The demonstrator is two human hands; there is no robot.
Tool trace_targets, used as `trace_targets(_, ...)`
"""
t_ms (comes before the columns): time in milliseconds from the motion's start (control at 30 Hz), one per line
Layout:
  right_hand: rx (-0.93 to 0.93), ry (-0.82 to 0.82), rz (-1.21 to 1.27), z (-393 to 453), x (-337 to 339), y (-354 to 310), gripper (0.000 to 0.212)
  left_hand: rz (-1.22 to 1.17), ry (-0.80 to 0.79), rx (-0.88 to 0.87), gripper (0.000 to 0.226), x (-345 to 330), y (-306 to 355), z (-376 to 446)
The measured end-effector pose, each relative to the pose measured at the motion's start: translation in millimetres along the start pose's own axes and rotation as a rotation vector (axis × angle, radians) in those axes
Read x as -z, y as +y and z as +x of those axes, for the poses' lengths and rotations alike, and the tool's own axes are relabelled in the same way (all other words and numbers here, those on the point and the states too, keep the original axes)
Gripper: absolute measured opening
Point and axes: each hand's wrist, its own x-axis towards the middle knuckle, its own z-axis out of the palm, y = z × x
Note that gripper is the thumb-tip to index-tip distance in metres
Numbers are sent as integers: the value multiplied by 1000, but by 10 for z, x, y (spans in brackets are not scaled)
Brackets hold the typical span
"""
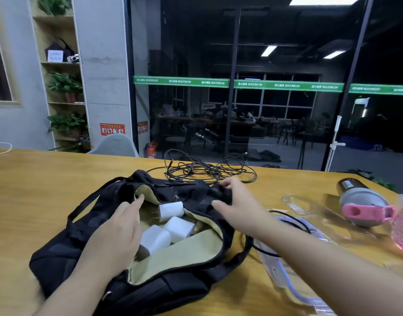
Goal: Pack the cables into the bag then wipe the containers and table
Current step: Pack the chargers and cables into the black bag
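We held the bag (pixel 86 242) open: left hand (pixel 118 226) spread flat inside its mouth, right hand (pixel 232 201) pinching the far rim. The cables (pixel 207 172) lay tangled just behind it; coiling them first seemed wise.

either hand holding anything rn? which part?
The right hand grips the black bag by the fabric at the far edge of its opening. The left hand rests flat on the near rim, holding nothing.
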Motion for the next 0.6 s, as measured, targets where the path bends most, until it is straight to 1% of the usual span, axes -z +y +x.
trace_targets(133, 89, -110, -32, -125, -317, -314, 46, 2, -25, 82, 66, -3, 10, 23)
trace_targets(200, 116, -142, -44, -157, -439, -450, 48, -9, 3, 98, 68, 7, -7, 29)
trace_targets(300, 123, -193, -46, -131, -594, -591, 52, -86, 95, 112, 68, 44, -19, 26)
trace_targets(400, 76, -248, -47, -50, -773, -688, 52, -177, 260, 79, 62, 90, -38, 32)
trace_targets(467, 64, -245, -60, 12, -904, -750, 51, -217, 362, 82, 58, 108, -75, 44)
trace_targets(533, 84, -223, -88, 77, -1026, -806, 52, -243, 403, 100, 57, 118, -99, 56)
trace_targets(600, 96, -208, -117, 143, -1127, -843, 54, -253, 395, 97, 57, 114, -109, 60)
